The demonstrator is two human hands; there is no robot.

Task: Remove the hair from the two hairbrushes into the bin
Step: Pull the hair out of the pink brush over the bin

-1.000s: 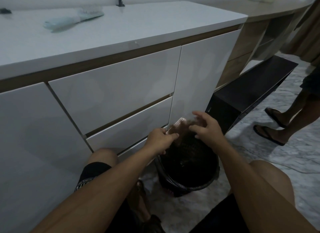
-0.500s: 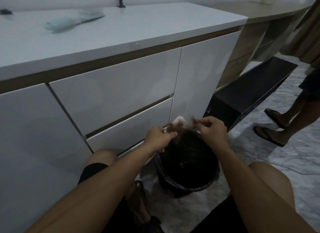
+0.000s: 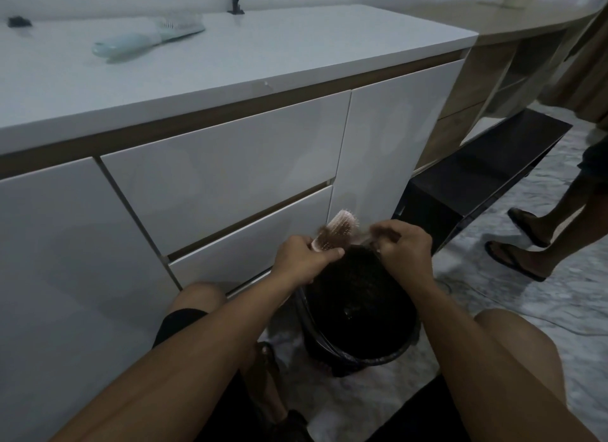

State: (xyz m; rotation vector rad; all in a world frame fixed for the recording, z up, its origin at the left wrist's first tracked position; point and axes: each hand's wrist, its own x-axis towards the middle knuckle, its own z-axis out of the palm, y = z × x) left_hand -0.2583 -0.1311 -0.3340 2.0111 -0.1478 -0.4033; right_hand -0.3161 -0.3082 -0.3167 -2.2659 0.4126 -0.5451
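Note:
My left hand (image 3: 301, 260) grips a pink hairbrush (image 3: 339, 228) by its lower part, bristles facing me, just above the far rim of the black bin (image 3: 358, 359). Brown hair clings to the brush's left side. My right hand (image 3: 404, 247) is pinched shut on a thin tuft of hair (image 3: 370, 236) a little to the right of the brush, over the bin. A second, pale blue hairbrush (image 3: 144, 38) lies on the white countertop (image 3: 263, 46) at the far left.
White drawer fronts (image 3: 223, 165) stand right behind the bin. A black low shelf (image 3: 487, 175) lies to the right on the marble floor. Another person's legs in sandals (image 3: 539, 244) stand at the right edge. My knees flank the bin.
My right hand has pulled away from the brush head to the right, drawing hair off it. The pink brush head, covered a second ago, now shows fully.

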